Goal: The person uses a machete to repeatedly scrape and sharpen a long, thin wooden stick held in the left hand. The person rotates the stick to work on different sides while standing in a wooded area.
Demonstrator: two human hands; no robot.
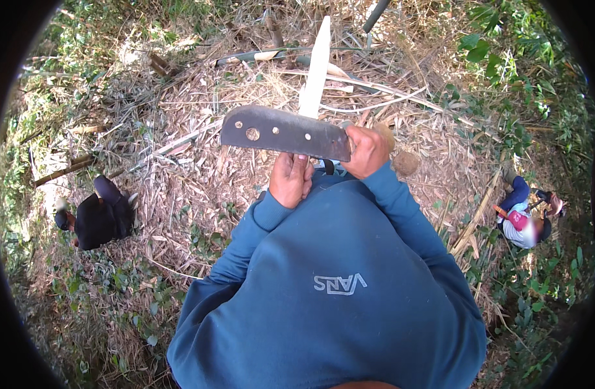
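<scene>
We see a pale, flat bamboo strip standing nearly upright in the middle of the view, its lower end gripped in the left hand, whose fingers are curled tight around it. Across the strip lies a broad, dark cleaver blade with several holes punched through it, held almost level, its flat face toward us and touching the strip just above the left hand. The right hand is closed in a fist on the cleaver's handle at the blade's right end. Both forearms wear the sleeves of a teal sweatshirt. Beneath lies a litter of dry bamboo leaves and split stalks. Well apart to the left, a person in black crouches; to the right, another person in blue and white sits among green plants.
</scene>
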